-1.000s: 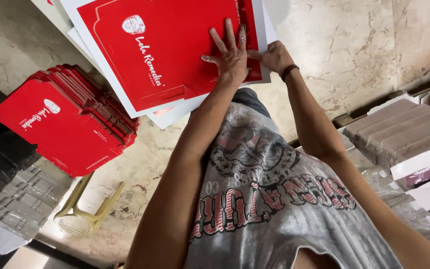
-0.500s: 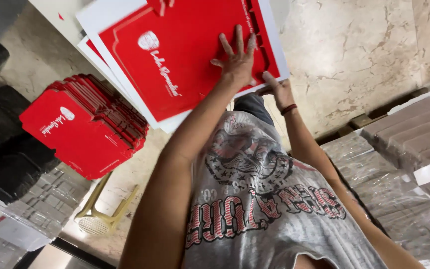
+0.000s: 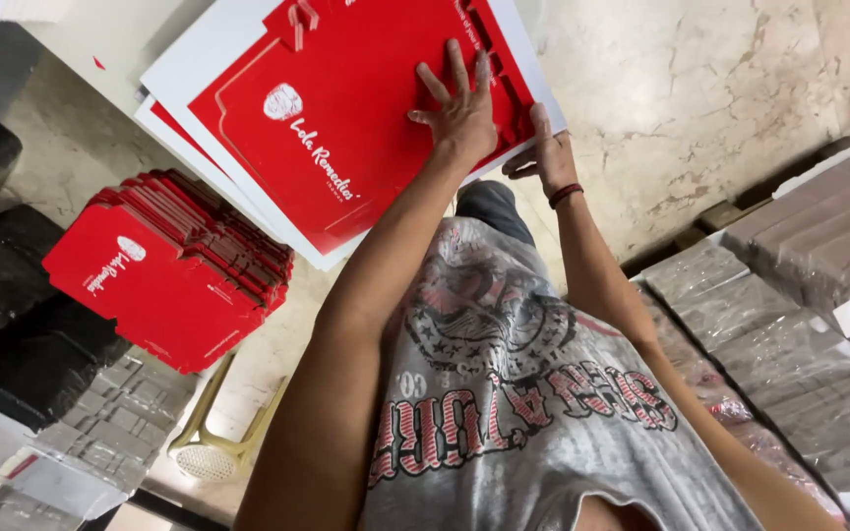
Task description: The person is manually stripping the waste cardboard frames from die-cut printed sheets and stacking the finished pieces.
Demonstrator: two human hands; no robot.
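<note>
Hidden: your right hand sits at the sheet's edge with its fingers tucked under or behind it, so you cannot tell whether they pinch the card or only steady it. The top of the sheet runs out of the picture.
Left hand: your left hand lies flat on the sheet, fingers spread wide and straight, palm pressing down, gripping nothing.
Sheet position: the flat red die-cut cardboard sheet with a white border lies topmost on a stack of like sheets in front of you, on the pale marble floor. Your left hand rests on its right part, beside a row of cut slots; your right hand touches its lower right edge.
Sheet look: glossy red face, white margin, a small white emblem with script printed near the middle, notched tabs along the upper edge.
Left of you: a pile of folded red cardboard blanks sits well apart from the sheet, with a pale plastic stool below it.
Right of you: plastic-wrapped brown bundles lie near your right arm.
Wrist: a dark red band circles your right wrist.
</note>
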